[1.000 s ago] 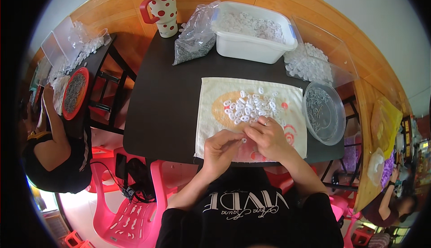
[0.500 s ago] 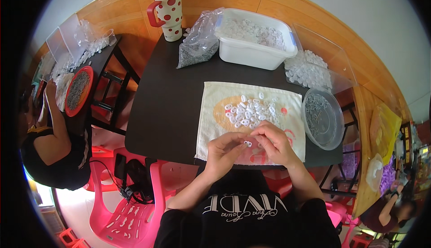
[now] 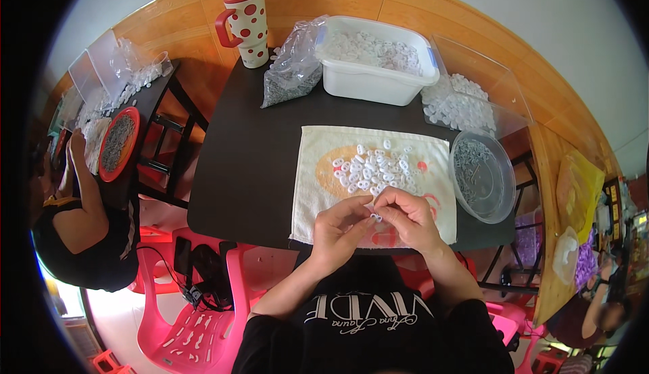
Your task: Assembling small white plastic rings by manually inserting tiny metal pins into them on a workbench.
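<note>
Over the near part of a cream towel (image 3: 307,198), my left hand (image 3: 338,230) pinches a small white plastic piece with two round holes (image 3: 376,217) between thumb and fingertips. My right hand (image 3: 414,220) is closed close beside it, thumb and fingertips pressed together at the piece. Whatever is in the right fingertips is too small to make out. Just beyond both hands, a loose pile of similar white two-holed pieces (image 3: 370,171) lies on the towel.
Right of the towel stands a clear round tub (image 3: 500,201) with small grey metal parts. Behind are a white bin (image 3: 372,84), a bag of grey parts (image 3: 291,83), a clear box of white pieces (image 3: 460,107) and a spotted tumbler (image 3: 249,29). A co-worker (image 3: 88,225) sits at left.
My right hand has moved in against the piece held by my left, and its fingertips now meet it. The whole view has shifted slightly.
</note>
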The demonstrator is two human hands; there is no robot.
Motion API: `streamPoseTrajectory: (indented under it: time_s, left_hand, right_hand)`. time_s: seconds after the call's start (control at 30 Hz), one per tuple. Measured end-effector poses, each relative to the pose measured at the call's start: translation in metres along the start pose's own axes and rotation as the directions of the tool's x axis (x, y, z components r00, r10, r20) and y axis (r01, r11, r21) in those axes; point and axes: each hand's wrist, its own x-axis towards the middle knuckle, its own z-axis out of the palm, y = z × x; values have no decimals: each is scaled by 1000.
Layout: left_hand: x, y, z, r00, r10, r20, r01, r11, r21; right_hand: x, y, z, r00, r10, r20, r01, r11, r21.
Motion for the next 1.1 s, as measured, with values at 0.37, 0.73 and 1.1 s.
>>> streamPoseTrajectory:
  time_s: [0.37, 0.73, 1.1]
  left_hand:
    - [-1, 3, 1, 1000, 6, 7, -7, 999, 39]
    - [-5, -2, 5, 990, 135, -48, -124, 975, 183]
    - [-5, 1, 3, 996, 77, -53, -70, 991, 117]
  right_hand:
    - [2, -6, -9, 994, -45, 97, 65, 975, -213]
    - [4, -13, -4, 975, -185, 126, 222, 872, -436]
    - [10, -22, -8, 964, -252, 89, 267, 899, -348]
